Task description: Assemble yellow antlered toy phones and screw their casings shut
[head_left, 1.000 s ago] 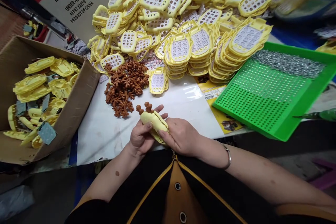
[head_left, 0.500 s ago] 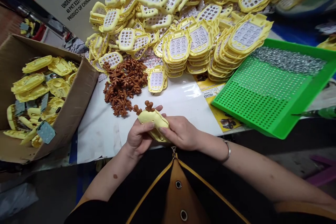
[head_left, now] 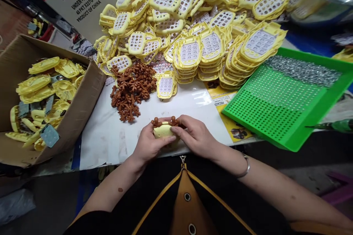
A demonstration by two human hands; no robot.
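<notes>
Between my hands, close to the table's front edge, is a yellow plastic toy casing (head_left: 162, 131) with two brown antlers standing up from its far end. My left hand (head_left: 150, 140) is closed round its left side, thumb lying along the near face. From the other side my right hand (head_left: 194, 132) grips it, with the thumb on the casing and the fingers behind, near the right antler. The casing's underside is hidden by my fingers. Just beyond lies a heap of loose brown antler pieces (head_left: 132, 90), and beside it one yellow shell with a white keypad (head_left: 166, 85).
Stacked yellow keypad shells (head_left: 187, 53) and a large pile of yellow fronts (head_left: 165, 2) fill the back. A green tray (head_left: 271, 114) of small metal screws stands right, a green-handled screwdriver (head_left: 336, 126) at its edge. At left is a cardboard box (head_left: 82, 95) of yellow shells with parts inside.
The casing has been turned and tipped, so its antlered end now faces away and both antlers show side by side. My right hand has shifted up toward the right antler.
</notes>
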